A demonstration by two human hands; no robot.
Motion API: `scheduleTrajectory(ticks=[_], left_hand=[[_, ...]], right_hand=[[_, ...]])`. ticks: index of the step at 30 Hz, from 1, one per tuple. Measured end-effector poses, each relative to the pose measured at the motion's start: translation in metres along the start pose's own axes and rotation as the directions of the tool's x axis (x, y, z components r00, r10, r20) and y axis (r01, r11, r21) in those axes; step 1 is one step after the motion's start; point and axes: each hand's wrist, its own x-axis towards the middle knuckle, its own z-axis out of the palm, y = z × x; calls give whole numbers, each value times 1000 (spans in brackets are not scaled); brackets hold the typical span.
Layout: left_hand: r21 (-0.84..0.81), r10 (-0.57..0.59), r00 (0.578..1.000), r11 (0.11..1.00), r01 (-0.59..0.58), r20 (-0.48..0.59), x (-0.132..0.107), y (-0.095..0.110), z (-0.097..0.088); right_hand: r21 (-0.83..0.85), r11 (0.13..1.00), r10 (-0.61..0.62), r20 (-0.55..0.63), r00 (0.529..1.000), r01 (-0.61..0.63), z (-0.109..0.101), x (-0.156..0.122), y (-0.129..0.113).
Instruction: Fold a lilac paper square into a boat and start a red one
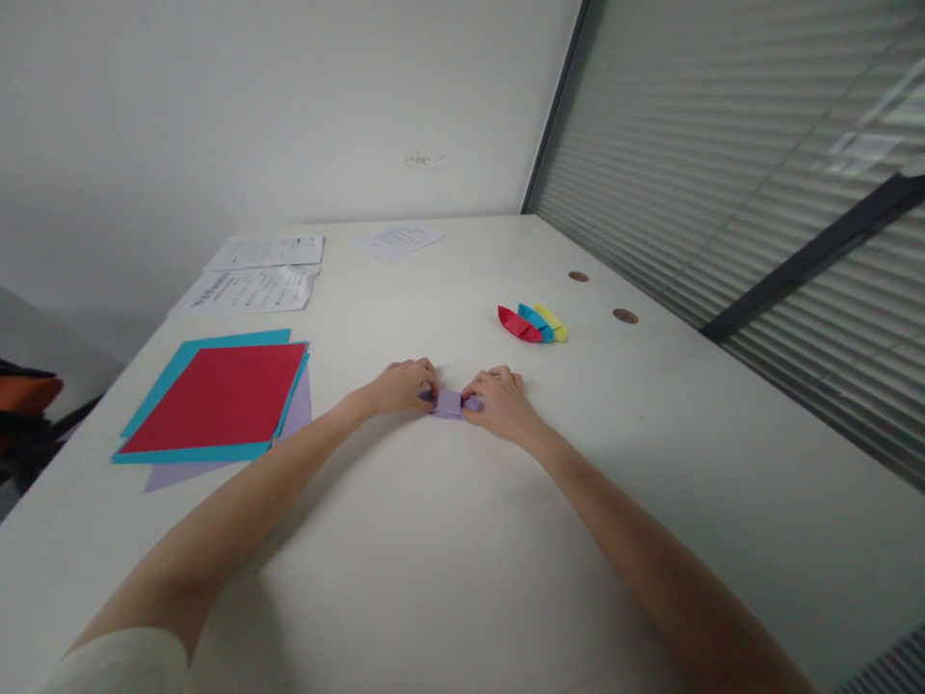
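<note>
In the head view, the small lilac paper [449,403] lies about midway across the white surface [462,559], pinned between the two hands. The left hand [399,386] has its grip closed on the paper's left end and the right hand [500,403] has its grip closed on the right end, so only a middle strip shows. The piece looks small and thickly layered, so I judge a slip the main risk — if one grip bears down harder than the other, the layers could shear and a crease set crooked. A pull outward from both ends might tear it along a fold, and the smooth surface gives little hold, so it could skate off under a push. Well to the left lies a stack with a red sheet [217,395] on top, a blue sheet [189,453] under it and a lilac sheet [180,474] lowest. Beyond the right hand three folded pieces [533,324] — red, blue, yellow — sit side by side near two round holes [625,315], and printed pages [250,287] lie at the far left. A plain pale wall [289,106] closes the back, and slatted blinds [723,164] run along the right.
</note>
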Motion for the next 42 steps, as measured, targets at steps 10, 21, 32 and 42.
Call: scheduleTrajectory(ticks=[10, 21, 32, 42], left_hand=[[-258, -37, 995, 966, 12, -90, 8, -6, 11], [-125, -91, 989, 989, 77, -115, 5, 0, 8], [125, -22, 994, 991, 35, -103, 0, 8, 1], [240, 21, 996, 971, 1, -91, -4, 15, -2]], right_hand=[[196, 980, 39, -143, 989, -10, 21, 7, 14], [34, 999, 12, -77, 997, -10, 8, 7, 4], [-64, 998, -24, -46, 999, 21, 3, 5, 4], [-57, 997, -56, -79, 995, 52, 4, 4, 7]])
